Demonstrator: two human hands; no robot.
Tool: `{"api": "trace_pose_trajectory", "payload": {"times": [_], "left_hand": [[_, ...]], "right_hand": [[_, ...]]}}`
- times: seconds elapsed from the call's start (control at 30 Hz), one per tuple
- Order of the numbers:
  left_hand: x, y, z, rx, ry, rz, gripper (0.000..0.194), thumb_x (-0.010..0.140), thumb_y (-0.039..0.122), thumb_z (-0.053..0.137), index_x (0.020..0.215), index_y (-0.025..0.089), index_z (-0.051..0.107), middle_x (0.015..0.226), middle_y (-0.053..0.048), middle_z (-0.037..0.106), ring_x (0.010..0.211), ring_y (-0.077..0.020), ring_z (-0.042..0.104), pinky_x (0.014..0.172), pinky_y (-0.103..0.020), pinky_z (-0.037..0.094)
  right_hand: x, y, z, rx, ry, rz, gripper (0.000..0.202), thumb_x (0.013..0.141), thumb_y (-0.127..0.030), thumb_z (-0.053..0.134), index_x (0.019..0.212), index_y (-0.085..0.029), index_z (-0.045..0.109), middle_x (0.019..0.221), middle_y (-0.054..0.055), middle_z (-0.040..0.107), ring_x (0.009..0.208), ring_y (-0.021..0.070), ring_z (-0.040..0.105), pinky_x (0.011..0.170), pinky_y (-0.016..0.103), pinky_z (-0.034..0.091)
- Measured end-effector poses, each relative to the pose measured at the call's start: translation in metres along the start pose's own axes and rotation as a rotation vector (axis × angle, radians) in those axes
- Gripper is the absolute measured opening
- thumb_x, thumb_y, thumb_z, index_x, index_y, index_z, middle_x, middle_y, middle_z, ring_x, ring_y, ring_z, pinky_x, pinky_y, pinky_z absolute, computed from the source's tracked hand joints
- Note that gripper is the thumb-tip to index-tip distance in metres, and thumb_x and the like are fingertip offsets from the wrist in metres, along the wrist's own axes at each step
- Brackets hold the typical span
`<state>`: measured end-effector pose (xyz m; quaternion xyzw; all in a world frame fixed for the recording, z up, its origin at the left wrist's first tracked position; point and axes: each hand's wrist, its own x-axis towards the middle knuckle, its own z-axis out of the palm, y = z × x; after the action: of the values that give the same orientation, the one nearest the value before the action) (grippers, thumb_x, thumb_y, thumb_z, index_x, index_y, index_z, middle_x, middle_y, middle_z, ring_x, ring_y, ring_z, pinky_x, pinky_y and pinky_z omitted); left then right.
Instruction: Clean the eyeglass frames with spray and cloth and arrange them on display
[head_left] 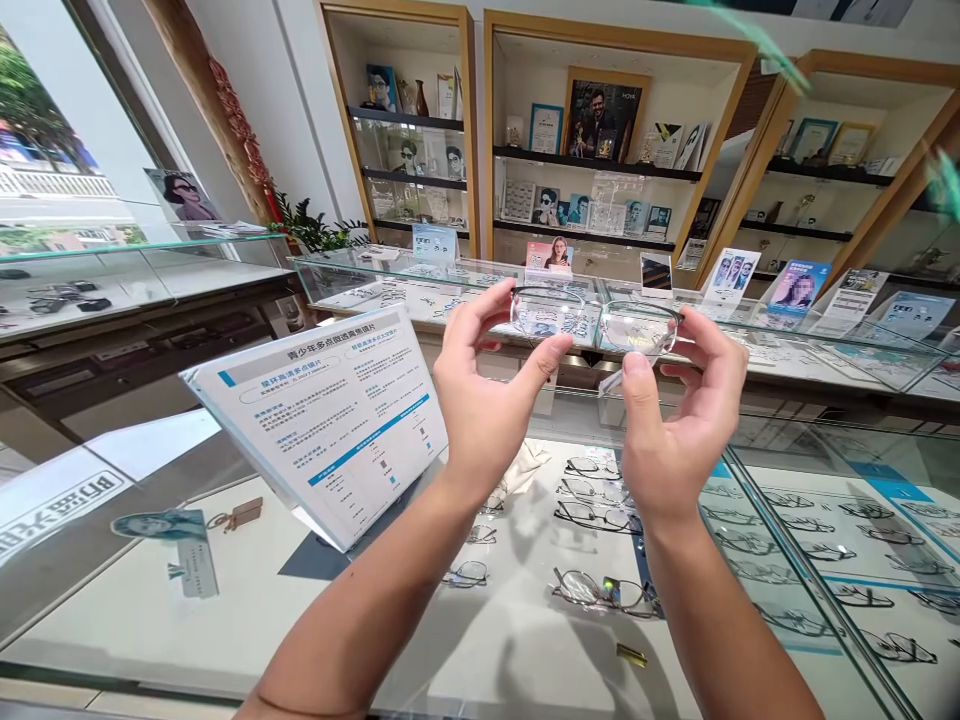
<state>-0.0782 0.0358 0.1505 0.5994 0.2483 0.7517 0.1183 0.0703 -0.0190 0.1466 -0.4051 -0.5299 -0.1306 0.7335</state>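
Both my hands hold up a pair of eyeglasses (551, 312) with a thin dark frame and clear lenses, above the glass display counter. My left hand (487, 390) pinches the left end of the frame, its thumb by the lower edge of the left lens. At the other end, my right hand (682, 410) grips the right side, with the thumb near the right lens. A small white tag (611, 383) hangs by the right thumb. Below the hands, several more eyeglasses (600, 590) lie in rows inside the counter.
A printed sign board (330, 420) leans on the counter left of my left arm. Further right, a glass case (862, 540) holds rows of frames. Across the room stand another glass counter (450, 285) with cards on top and wooden shelves (480, 130).
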Motion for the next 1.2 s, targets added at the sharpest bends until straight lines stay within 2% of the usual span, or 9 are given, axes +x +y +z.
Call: {"api": "trace_pose_trajectory", "payload": {"times": [0.17,0.3,0.4,0.47,0.63,0.73,1.03,1.2], "left_hand": [[-0.001,-0.002,0.000,-0.005,-0.010,0.043,0.067,0.086,0.058,0.091,0.144,0.032,0.069,0.139,-0.008,0.072,0.129,-0.0275,0.070,0.109,-0.045,0.058],[-0.001,-0.003,-0.002,0.070,0.058,0.241,0.073,0.086,0.055,0.092,0.150,0.034,0.063,0.146,-0.008,0.065,0.139,-0.0303,0.063,0.117,-0.050,0.054],[0.001,-0.008,-0.002,0.111,0.109,0.413,0.075,0.084,0.051,0.094,0.150,0.034,0.062,0.144,-0.006,0.065,0.141,-0.0315,0.061,0.121,-0.053,0.052],[0.002,-0.012,-0.001,0.120,0.123,0.459,0.075,0.084,0.051,0.094,0.149,0.033,0.063,0.141,-0.007,0.065,0.138,-0.0318,0.063,0.120,-0.054,0.054],[0.003,-0.019,0.006,-0.009,0.058,0.376,0.072,0.090,0.052,0.090,0.152,0.032,0.059,0.143,-0.008,0.065,0.124,-0.0263,0.073,0.111,-0.047,0.061],[0.004,-0.021,0.009,-0.098,0.022,0.328,0.072,0.089,0.053,0.090,0.151,0.032,0.058,0.143,-0.008,0.065,0.117,-0.0234,0.077,0.107,-0.043,0.064],[0.005,-0.019,0.008,-0.081,0.016,0.294,0.071,0.084,0.055,0.094,0.142,0.026,0.065,0.135,-0.010,0.073,0.126,-0.0273,0.075,0.110,-0.045,0.064],[0.004,-0.020,0.008,-0.042,-0.025,0.261,0.074,0.081,0.060,0.095,0.140,0.025,0.067,0.132,-0.011,0.075,0.123,-0.0275,0.077,0.107,-0.046,0.065]], "right_hand": [[-0.001,0.001,0.000,0.041,-0.022,0.027,0.053,0.099,-0.038,0.068,0.151,-0.030,0.061,0.145,0.013,0.059,0.135,0.0349,0.060,0.114,0.059,0.051],[-0.002,0.006,0.003,0.090,-0.063,0.054,0.054,0.101,-0.039,0.064,0.154,-0.031,0.059,0.151,0.013,0.060,0.139,0.0350,0.060,0.116,0.060,0.051],[-0.003,0.008,0.004,0.122,-0.089,0.061,0.058,0.101,-0.040,0.062,0.158,-0.032,0.057,0.156,0.013,0.059,0.143,0.0362,0.059,0.118,0.062,0.049],[-0.003,0.008,0.004,0.142,-0.087,0.059,0.059,0.101,-0.041,0.062,0.159,-0.033,0.056,0.160,0.012,0.057,0.145,0.0370,0.058,0.119,0.064,0.048],[-0.002,0.008,0.004,0.212,-0.048,0.081,0.051,0.102,-0.039,0.064,0.153,-0.033,0.064,0.157,0.010,0.063,0.147,0.0348,0.060,0.121,0.062,0.050],[0.000,0.011,0.006,0.303,-0.050,0.158,0.044,0.102,-0.039,0.066,0.145,-0.030,0.070,0.152,0.009,0.068,0.143,0.0315,0.064,0.123,0.059,0.050],[0.010,0.020,0.005,0.528,-0.031,0.459,0.028,0.099,-0.042,0.073,0.122,-0.027,0.077,0.133,0.007,0.076,0.127,0.0230,0.071,0.121,0.050,0.052],[0.017,0.020,0.004,0.610,0.015,0.607,0.021,0.097,-0.042,0.073,0.108,-0.025,0.075,0.116,0.006,0.078,0.107,0.0199,0.075,0.106,0.043,0.060]]}}
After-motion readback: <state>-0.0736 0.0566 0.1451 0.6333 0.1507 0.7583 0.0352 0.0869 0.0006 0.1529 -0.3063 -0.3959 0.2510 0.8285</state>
